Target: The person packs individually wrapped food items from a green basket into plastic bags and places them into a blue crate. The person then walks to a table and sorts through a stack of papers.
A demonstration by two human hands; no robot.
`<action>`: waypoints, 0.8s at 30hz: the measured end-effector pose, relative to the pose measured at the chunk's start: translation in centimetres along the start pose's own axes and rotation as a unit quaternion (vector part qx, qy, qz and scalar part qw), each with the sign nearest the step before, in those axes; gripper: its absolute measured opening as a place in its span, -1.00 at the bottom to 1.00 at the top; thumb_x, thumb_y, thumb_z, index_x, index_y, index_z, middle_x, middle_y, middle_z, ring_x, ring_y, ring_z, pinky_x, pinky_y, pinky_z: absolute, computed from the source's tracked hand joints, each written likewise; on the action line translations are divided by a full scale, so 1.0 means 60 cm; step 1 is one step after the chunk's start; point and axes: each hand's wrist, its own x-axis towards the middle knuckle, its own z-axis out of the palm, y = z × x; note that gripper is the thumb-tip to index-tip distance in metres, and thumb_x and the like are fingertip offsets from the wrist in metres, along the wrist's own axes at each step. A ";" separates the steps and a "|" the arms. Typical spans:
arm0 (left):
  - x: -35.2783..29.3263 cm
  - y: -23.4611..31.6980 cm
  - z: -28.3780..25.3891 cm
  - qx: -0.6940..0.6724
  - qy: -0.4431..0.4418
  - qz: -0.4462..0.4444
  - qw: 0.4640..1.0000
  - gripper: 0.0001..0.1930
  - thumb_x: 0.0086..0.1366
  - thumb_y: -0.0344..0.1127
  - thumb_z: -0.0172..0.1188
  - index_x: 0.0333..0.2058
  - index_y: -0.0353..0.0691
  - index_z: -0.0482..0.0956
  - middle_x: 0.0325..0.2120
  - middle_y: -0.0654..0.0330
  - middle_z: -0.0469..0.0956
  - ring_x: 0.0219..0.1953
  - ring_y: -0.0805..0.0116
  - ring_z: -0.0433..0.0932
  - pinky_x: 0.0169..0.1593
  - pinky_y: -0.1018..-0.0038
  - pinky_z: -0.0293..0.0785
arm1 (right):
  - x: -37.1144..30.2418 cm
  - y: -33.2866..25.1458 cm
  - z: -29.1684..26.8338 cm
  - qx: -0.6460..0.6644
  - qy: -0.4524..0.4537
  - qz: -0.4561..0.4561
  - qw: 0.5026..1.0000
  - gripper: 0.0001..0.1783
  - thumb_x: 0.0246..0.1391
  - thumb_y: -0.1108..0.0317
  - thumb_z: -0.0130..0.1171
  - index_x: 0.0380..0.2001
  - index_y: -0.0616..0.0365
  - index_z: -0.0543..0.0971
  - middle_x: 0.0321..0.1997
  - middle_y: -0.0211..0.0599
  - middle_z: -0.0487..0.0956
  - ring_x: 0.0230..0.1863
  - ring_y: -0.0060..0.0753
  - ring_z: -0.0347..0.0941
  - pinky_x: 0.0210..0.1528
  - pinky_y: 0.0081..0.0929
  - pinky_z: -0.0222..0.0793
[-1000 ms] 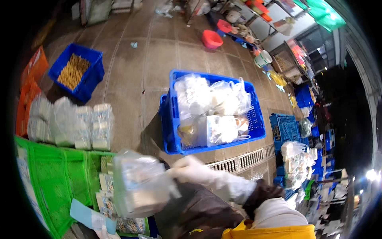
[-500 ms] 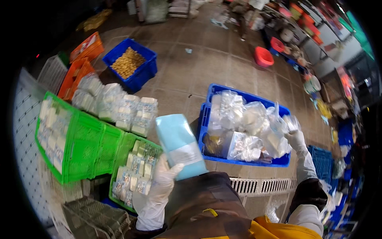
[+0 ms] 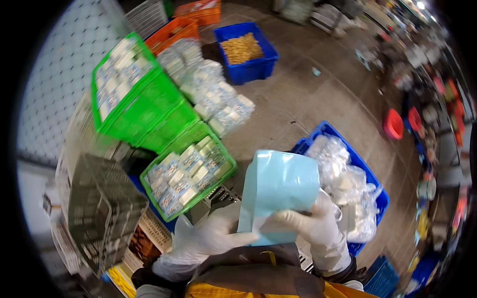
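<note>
A light blue plastic packet [image 3: 280, 181] stands upright before my body, its smooth broad side showing. My left hand [image 3: 211, 236], in a white glove, grips its lower left edge, the thumb in front and the other fingers partly hidden behind. On the lower right side, my gloved right hand [image 3: 318, 228] holds the same packet, fingers bent across its front; they are slightly blurred. Beyond the right hand is a blue crate [image 3: 380, 198] filled with clear plastic bags [image 3: 343, 181] of pale contents. Left of the packet, a green crate [image 3: 231, 171] holds wrapped white blocks [image 3: 186, 174].
Another green crate [image 3: 144, 119], tilted, holds more wrapped blocks. Bagged blocks [image 3: 221, 102] lie on the floor beside it. A blue bin [image 3: 248, 73] of yellowish pieces stands farther off, near orange crates [image 3: 198, 12]. At near left leans a dark grey crate [image 3: 99, 208].
My right hand has come from the blue crate to the packet, which my left hand alone held before. The packet now faces me more squarely. The view has turned left.
</note>
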 end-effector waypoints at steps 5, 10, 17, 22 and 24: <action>-0.205 -0.193 -0.159 -0.185 0.328 -0.035 0.926 -0.77 0.22 -0.30 0.12 -0.23 -0.35 0.52 -0.36 0.19 0.54 -0.34 0.42 0.49 -0.23 0.57 0.42 | 0.031 -0.044 0.058 -0.003 -0.117 -0.050 0.992 -0.72 -0.01 0.39 0.20 -0.18 0.21 0.55 -0.25 -0.31 0.57 -0.25 -0.42 0.49 -0.19 -0.49 0.39; -0.510 -0.636 -0.202 0.322 0.234 -0.458 0.795 -0.79 0.24 -0.24 0.09 -0.32 -0.28 0.55 -0.36 0.18 0.52 -0.32 0.41 0.48 -0.27 0.52 0.41 | 0.065 -0.036 0.087 -0.001 -0.206 -0.125 0.971 -0.74 0.02 0.37 0.15 -0.18 0.20 0.55 -0.30 -0.30 0.56 -0.28 -0.40 0.49 -0.21 -0.49 0.38; -0.461 -0.522 -0.145 0.086 0.545 -0.275 0.787 -0.74 0.20 -0.17 0.11 -0.31 -0.25 0.59 -0.48 0.12 0.56 -0.45 0.27 0.51 -0.33 0.37 0.43 | 0.116 0.009 0.122 -0.024 -0.265 -0.131 0.955 -0.74 0.06 0.34 0.10 -0.19 0.19 0.56 -0.36 -0.27 0.55 -0.32 -0.37 0.49 -0.24 -0.49 0.38; -0.357 -0.399 -0.336 0.161 0.579 -0.018 0.799 -0.87 0.24 -0.41 0.02 -0.30 -0.30 0.53 -0.47 0.26 0.49 -0.42 0.51 0.44 -0.36 0.57 0.39 | 0.181 0.142 0.166 -0.249 -0.216 0.050 0.943 -0.59 0.01 0.22 0.21 -0.12 0.28 0.52 -0.22 -0.14 0.58 -0.17 -0.30 0.50 -0.10 -0.44 0.37; -0.216 -0.218 -0.335 0.050 0.577 -0.005 0.815 -0.85 0.24 -0.35 0.08 -0.30 -0.30 0.54 -0.46 0.27 0.50 -0.42 0.53 0.44 -0.37 0.61 0.39 | 0.216 0.199 0.188 -0.192 -0.222 0.083 0.952 -0.51 0.02 0.19 0.21 -0.05 0.30 0.47 -0.10 -0.08 0.56 -0.06 -0.24 0.47 -0.01 -0.44 0.33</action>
